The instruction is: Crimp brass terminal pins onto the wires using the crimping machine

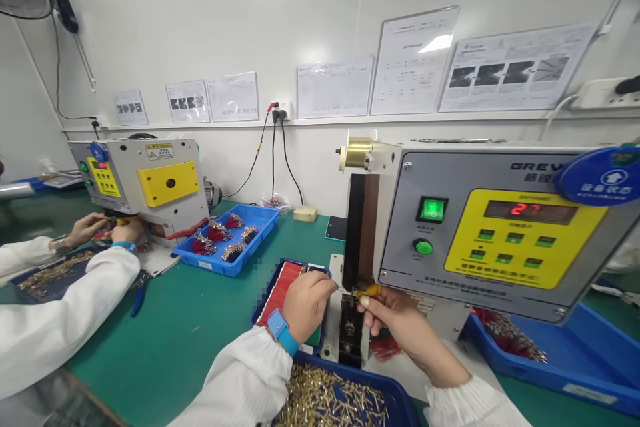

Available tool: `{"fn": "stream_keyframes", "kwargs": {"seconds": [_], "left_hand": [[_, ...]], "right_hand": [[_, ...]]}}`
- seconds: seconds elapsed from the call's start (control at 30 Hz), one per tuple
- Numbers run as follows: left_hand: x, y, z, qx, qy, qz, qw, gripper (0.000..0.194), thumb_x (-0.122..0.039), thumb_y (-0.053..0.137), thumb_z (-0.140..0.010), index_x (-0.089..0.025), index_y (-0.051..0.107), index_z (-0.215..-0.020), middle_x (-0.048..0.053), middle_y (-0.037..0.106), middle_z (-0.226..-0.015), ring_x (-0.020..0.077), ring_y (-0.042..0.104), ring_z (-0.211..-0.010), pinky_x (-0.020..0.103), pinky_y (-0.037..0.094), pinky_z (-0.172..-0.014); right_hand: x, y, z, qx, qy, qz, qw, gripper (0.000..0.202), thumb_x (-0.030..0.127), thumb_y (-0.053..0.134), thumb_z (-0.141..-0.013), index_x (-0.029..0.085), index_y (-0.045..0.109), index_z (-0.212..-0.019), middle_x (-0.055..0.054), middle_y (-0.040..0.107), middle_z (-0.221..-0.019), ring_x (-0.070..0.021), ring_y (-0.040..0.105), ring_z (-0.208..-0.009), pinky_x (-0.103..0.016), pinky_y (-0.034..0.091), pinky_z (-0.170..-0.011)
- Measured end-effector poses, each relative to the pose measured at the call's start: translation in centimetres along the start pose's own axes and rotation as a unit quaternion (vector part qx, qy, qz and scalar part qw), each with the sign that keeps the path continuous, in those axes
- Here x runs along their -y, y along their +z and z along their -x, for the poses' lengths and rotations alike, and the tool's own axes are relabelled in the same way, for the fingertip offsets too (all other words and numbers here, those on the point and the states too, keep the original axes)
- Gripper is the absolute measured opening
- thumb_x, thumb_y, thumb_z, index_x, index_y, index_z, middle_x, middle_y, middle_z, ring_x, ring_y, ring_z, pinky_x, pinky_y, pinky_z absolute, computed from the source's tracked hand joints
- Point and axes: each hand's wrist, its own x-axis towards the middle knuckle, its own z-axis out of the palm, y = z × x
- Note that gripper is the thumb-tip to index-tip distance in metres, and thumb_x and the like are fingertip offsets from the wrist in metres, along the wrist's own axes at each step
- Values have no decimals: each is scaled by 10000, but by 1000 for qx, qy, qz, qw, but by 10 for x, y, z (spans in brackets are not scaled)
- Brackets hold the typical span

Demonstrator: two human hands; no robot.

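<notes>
My left hand point(307, 307), with a blue band at the wrist, is closed in a pinch at the left side of the bench machine's work point point(350, 303). A thin light strand seems to run from its fingertips towards that point, too small to name. From the other side my right hand point(397, 320) reaches in, thumb and fingers pinched together, with a yellow cover point(371, 290) on one finger. What it holds is hidden. Red wires point(385, 348) lie beneath it. Under my left hand is a small blue tray point(259, 307) with red wires point(285, 283).
A dark blue tray point(405, 400) of gold metal pins point(330, 397) stands in front. The machine's grey panel point(425, 260) overhangs my right hand. Blue bins with wire bundles stand right point(575, 373) and left point(235, 268). A co-worker's hands point(125, 232) work at another machine point(173, 180). Pliers point(139, 297) lie nearby.
</notes>
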Motion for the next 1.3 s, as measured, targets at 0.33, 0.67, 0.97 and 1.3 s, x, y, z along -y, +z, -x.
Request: {"fn": "stream_keyframes", "kwargs": {"seconds": [0.33, 0.67, 0.97, 1.3], "left_hand": [[-5, -2, 2, 2, 8, -14, 1000, 303, -193, 366, -986, -216, 667, -968, 50, 659, -959, 140, 618, -856, 229, 490, -734], [-6, -1, 0, -16, 20, -3, 1000, 314, -159, 358, -977, -197, 665, -926, 67, 630, -906, 158, 582, -843, 257, 473, -738], [-5, 1, 0, -36, 50, -11, 998, 261, -127, 391, -960, -182, 644, -926, 66, 626, -904, 170, 577, -832, 272, 477, -715], [-6, 1, 0, -38, 57, -11, 998, 246, -125, 402, -954, -181, 641, -927, 66, 629, -900, 173, 578, -824, 274, 480, -704]], "right_hand": [[-2, 3, 1, -21, -13, 6, 1000, 363, 530, 636, -755, 184, 616, -649, 7, 583, -500, -112, 508, -415, -254, 394, -465], [-4, 3, 1, -22, -25, -4, 999, 352, 525, 639, -766, 186, 609, -673, 6, 591, -504, -113, 501, -412, -256, 388, -459], [-7, 4, 0, -39, -27, -1, 999, 352, 518, 635, -766, 184, 610, -659, 10, 584, -479, -117, 503, -404, -256, 389, -458], [-9, 7, 0, -62, -29, -1, 998, 349, 518, 625, -756, 192, 598, -637, 28, 555, -436, -117, 478, -379, -256, 376, -461]]}}
